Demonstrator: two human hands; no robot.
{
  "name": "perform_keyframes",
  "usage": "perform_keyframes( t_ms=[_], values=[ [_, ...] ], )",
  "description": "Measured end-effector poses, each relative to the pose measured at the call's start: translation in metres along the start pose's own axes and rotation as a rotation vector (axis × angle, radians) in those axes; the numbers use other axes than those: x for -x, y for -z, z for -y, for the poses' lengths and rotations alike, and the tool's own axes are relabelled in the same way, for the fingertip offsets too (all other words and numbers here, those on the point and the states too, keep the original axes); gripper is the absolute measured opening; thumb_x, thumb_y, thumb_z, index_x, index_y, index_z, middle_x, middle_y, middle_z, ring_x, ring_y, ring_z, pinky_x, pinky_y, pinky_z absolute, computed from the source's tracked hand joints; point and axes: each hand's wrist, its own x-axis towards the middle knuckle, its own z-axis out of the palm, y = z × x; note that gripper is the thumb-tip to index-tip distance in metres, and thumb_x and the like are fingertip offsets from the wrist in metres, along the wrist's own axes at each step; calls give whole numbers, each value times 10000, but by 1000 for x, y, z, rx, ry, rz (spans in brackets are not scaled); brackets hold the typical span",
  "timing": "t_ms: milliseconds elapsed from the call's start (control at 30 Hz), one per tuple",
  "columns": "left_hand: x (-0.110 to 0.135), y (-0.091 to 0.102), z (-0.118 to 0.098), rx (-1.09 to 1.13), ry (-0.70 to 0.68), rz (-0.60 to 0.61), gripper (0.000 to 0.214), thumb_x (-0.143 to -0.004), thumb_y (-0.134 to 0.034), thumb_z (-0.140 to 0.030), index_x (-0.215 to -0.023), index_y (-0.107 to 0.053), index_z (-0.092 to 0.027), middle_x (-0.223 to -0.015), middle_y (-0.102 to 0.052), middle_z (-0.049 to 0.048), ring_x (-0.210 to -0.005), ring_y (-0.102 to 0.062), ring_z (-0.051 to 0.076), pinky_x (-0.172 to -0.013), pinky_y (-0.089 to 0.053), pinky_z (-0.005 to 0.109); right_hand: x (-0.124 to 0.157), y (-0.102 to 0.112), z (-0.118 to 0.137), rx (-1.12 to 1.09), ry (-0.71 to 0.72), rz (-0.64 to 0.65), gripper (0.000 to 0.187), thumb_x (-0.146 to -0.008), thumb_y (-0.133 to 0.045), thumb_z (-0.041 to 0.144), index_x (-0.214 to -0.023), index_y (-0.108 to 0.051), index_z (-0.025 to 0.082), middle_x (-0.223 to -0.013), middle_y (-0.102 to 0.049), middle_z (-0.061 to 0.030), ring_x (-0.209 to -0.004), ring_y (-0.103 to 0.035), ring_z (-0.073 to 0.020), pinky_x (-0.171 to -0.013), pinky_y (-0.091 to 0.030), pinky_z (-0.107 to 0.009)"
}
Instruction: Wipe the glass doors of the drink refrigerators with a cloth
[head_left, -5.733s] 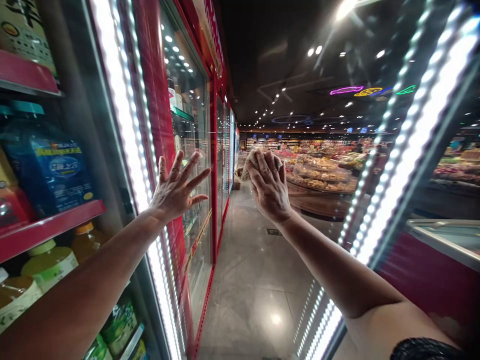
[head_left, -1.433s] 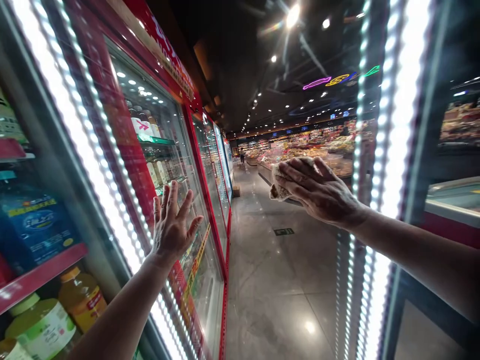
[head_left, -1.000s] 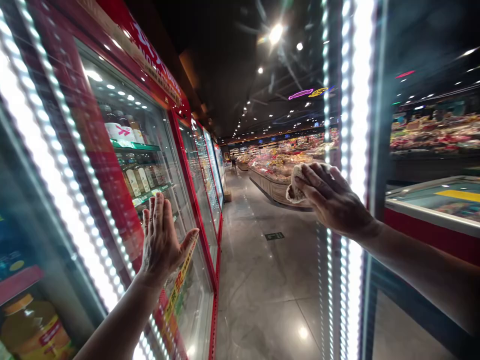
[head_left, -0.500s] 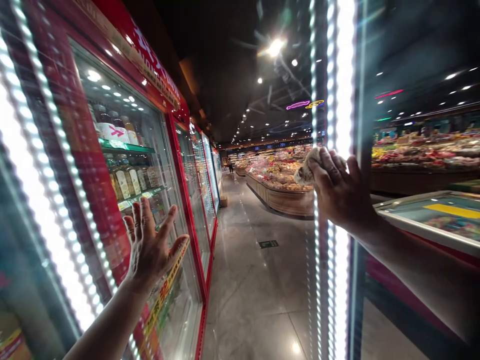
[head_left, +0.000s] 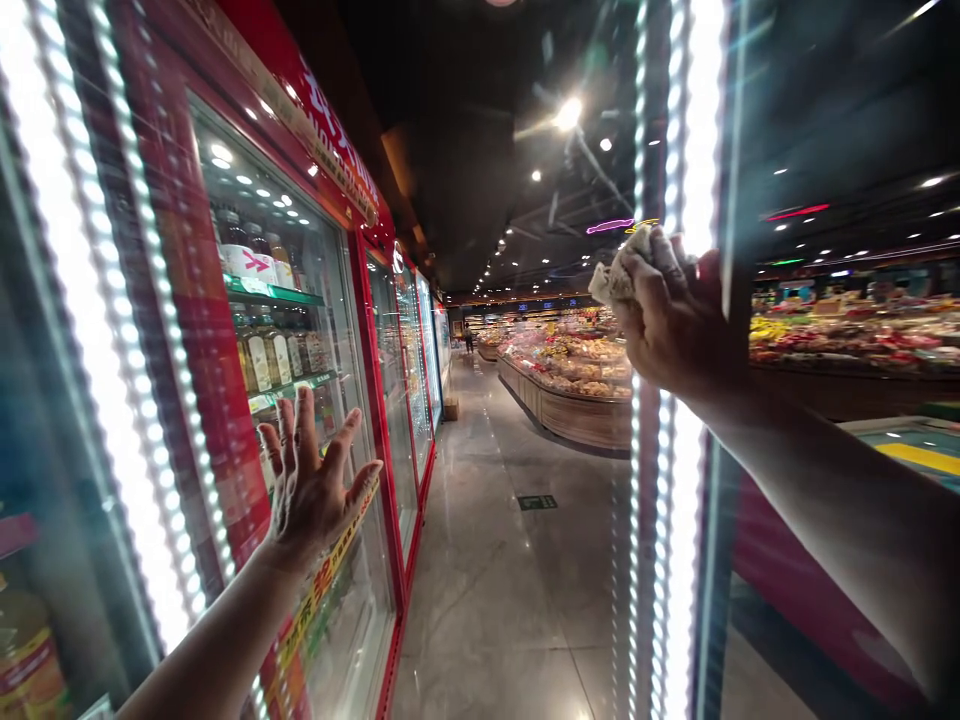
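My right hand [head_left: 671,310] grips a crumpled, pale cloth [head_left: 626,272] and presses it by a bright LED strip [head_left: 686,480] at the edge of a glass door. The cloth sticks out past the fingertips on the left. My left hand [head_left: 315,470] is raised with its fingers spread, and nothing is in it. It seems to lie flat toward a pane of glass; whether it touches cannot be told. Behind it stands a red-framed drinks fridge [head_left: 371,390] with bottles [head_left: 262,355] on its shelves.
A second LED strip [head_left: 97,330] runs down the left side. A tiled aisle floor [head_left: 487,600] leads away past a curved wooden produce stand [head_left: 562,410]. A far person [head_left: 469,337] stands in the aisle. At the right is a low chest freezer [head_left: 900,440]; a small box [head_left: 451,408] sits by the fridges.
My right hand has moved upward with the cloth along the LED strip. My left hand stays nearly in place, while the view has shifted slightly.
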Motion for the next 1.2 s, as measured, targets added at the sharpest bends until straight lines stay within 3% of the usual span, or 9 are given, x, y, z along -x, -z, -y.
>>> perform_keyframes(
  t_ms=[67, 167, 300, 500, 733, 867, 967, 1133, 1200],
  values=[
    [-6, 1, -4, -4, -4, -32, 673, -969, -571, -491, -1577, -377, -278, -1739, 73, 107, -1586, -6, 428, -1245, -29, 702, -7, -2, 2, -19, -5, -9, 509, -1062, -454, 340, -1539, -454, 163, -1667, -299, -185, -1556, -266, -362, -1244, -246, -650],
    [-15, 0, -3, 30, -16, -46, 736, -983, -537, -509, -1623, -266, -269, -1741, -18, 123, -1594, -53, 385, -1260, -22, 670, 7, -6, 8, -31, 62, -42, 492, -1055, -484, 319, -1535, -470, 211, -1680, -279, -158, -1558, -252, -368, -1236, -270, -651],
    [-21, -6, 6, 49, -45, 18, 762, -992, -530, -486, -1643, -144, -399, -1746, -42, 44, -1596, -25, 362, -1250, 33, 677, 30, -10, 6, -43, 164, -77, 510, -1030, -547, 303, -1531, -468, 252, -1653, -351, -146, -1554, -273, -337, -1246, -304, -602],
    [-19, -12, 12, 58, -45, 22, 770, -987, -512, -528, -1628, -93, -441, -1744, -37, -1, -1593, -57, 367, -1244, 60, 690, -1, -15, 7, -115, 78, -41, 485, -1062, -456, 359, -1517, -477, 190, -1655, -347, -163, -1574, -222, -320, -1260, -249, -616],
    [-19, -10, 12, 30, -82, 34, 784, -1003, -476, -524, -1637, -29, -411, -1740, 37, 21, -1593, -46, 370, -1242, 52, 691, 10, -18, 28, -182, 302, 40, 543, -1037, -505, 314, -1568, -395, 281, -1654, -364, -111, -1585, -188, -282, -1272, -229, -603],
    [-19, -9, 14, 26, -95, 60, 801, -1001, -469, -546, -1640, -9, -400, -1740, 41, 32, -1594, -30, 366, -1245, 58, 676, -14, -19, 28, -166, 202, 22, 534, -1046, -486, 348, -1563, -403, 241, -1666, -342, -123, -1588, -182, -296, -1267, -202, -627],
    [-18, -8, 17, 18, -120, 61, 812, -1000, -474, -552, -1647, -16, -377, -1740, 30, 53, -1597, -25, 355, -1250, 61, 655, -20, -22, 44, -175, 156, 17, 521, -1047, -484, 369, -1540, -435, 207, -1667, -333, -145, -1591, -159, -315, -1256, -220, -641],
    [-20, 1, 21, -48, -166, 57, 833, -979, -524, -567, -1653, -83, -356, -1734, -97, 114, -1587, -151, 358, -1250, -14, 628, -4, -23, 66, -212, 443, 79, 588, -1041, -506, 350, -1597, -323, 295, -1646, -385, -101, -1588, -178, -245, -1269, -264, -570],
    [-24, 7, 25, -74, -180, 71, 803, -979, -535, -555, -1648, -133, -366, -1719, -193, 116, -1567, -234, 353, -1243, -76, 605, -11, -25, 65, -185, 439, 57, 588, -1041, -505, 332, -1598, -318, 306, -1639, -401, -96, -1583, -201, -237, -1270, -261, -569]
  ],
)
